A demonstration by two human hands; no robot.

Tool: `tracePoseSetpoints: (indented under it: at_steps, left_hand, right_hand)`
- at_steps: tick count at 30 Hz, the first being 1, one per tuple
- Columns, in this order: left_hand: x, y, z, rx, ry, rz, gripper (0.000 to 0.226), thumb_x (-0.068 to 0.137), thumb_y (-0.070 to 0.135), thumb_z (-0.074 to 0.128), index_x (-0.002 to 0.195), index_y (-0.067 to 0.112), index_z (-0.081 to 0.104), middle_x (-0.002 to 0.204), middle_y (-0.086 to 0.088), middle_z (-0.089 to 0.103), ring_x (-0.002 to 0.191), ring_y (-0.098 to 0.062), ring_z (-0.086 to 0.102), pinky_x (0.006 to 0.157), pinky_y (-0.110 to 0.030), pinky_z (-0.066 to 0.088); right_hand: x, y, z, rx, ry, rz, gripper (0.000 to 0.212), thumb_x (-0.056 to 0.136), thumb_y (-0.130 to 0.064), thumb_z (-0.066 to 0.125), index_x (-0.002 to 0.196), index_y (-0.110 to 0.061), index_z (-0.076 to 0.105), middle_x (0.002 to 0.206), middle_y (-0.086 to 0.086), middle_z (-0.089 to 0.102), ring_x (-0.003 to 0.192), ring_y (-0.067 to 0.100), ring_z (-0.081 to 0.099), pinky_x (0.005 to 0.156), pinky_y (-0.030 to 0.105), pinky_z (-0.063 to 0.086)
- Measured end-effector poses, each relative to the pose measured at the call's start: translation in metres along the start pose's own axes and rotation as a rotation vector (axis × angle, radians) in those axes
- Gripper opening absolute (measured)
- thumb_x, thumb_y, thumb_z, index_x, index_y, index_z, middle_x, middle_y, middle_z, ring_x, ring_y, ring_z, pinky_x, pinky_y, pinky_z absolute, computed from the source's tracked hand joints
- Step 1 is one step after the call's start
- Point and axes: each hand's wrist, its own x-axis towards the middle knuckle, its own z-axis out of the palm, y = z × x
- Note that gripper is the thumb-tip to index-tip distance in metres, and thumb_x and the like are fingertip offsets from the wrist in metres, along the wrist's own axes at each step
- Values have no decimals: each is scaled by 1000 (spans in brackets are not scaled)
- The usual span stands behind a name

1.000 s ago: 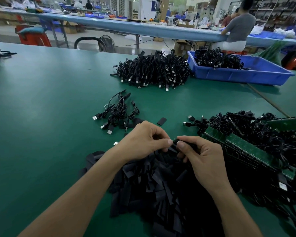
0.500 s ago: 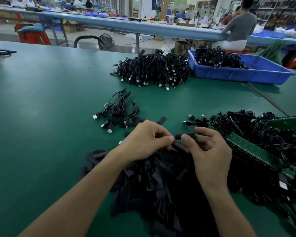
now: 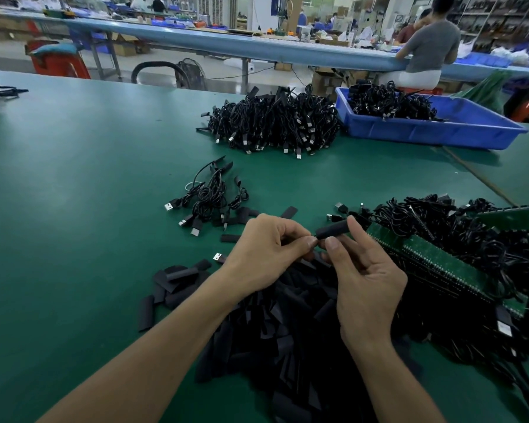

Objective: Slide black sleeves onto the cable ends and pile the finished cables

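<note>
Bin: blue plastic bin [image 3: 425, 132] at 1 o'clock, tangled black cables [image 3: 388, 102] inside
Right hand [image 3: 367, 288]: pinching a short black tubular sleeve [image 3: 332, 230]
Left hand [image 3: 266, 251]: pinching its end

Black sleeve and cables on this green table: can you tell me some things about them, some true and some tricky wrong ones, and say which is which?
1. The right hand pinches a black sleeve. True.
2. The blue tray is empty. False: black cables lie in it.
3. The left hand lies flat and open. False: its curled fingers pinch at the sleeve's near end.
4. A heap of loose sleeves lies under both hands. True.
5. A big cable pile sits just left of the tray. True.
</note>
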Motion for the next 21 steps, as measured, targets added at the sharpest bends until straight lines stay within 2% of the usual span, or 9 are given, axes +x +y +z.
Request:
tracePoseSetpoints:
  at_steps: [6,12,15,21]
  left_hand:
    - [-2,1,4,4,18,24,14,93,18,71,83,13,79,72,5,75,70,-14,72,70,-38,57]
    - [-3,-2,7,-8,6,19,13,93,14,70,84,12,79,74,4,76,72,-15,73,71,-41,58]
    - [-3,-3,7,-18,10,24,12,93,15,70,86,13,79,75,5,76,72,-13,73,72,-41,58]
    - [-3,3,6,23,13,71,12,93,21,70,86,16,79,74,9,74,68,-8,69,70,-35,56]
  right_hand:
    - [1,1,1,23,-23,8,45,87,-7,75,117,-41,68,94,-6,77,86,8,73,81,22,58]
    - [2,-1,0,13,-76,13,45,88,-12,75,113,-48,69,96,-8,76,86,10,74,79,20,58]
    - [4,-5,-2,-18,-120,28,43,90,-13,73,116,-46,66,98,-7,75,86,12,73,79,23,58]
    - [5,-12,-3,-45,-72,-36,44,92,-8,71,120,-42,65,94,-11,75,83,6,73,73,13,55]
